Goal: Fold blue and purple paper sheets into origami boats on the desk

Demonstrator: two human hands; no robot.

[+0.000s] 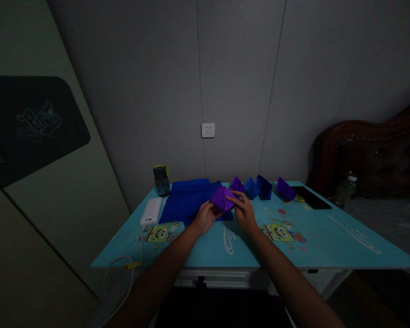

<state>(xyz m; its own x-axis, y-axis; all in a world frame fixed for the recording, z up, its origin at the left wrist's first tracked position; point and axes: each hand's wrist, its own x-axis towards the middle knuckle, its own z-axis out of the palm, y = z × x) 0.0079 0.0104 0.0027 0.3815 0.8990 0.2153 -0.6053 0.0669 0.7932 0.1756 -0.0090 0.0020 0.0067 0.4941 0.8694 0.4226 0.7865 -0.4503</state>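
Note:
A folded purple paper piece (pixel 222 198) is held above the light-blue table (pixel 328 246) between both hands. My left hand (pixel 205 217) pinches its left lower edge. My right hand (pixel 245 210) grips its right side, fingers curled over the top. Behind it lies a stack of dark blue paper sheets (pixel 186 199). A row of finished folded paper shapes stands along the back: a purple one (pixel 237 184), two blue ones (pixel 251 187) (pixel 264 187), and another purple one (pixel 286 189).
A white power bank (pixel 151 211) with a cable running off the table's front sits at the left. A dark bottle (pixel 161 180) stands at the back left corner. A black phone (pixel 310 197) lies at the back right. A bed with a plastic bottle (pixel 344 190) is right.

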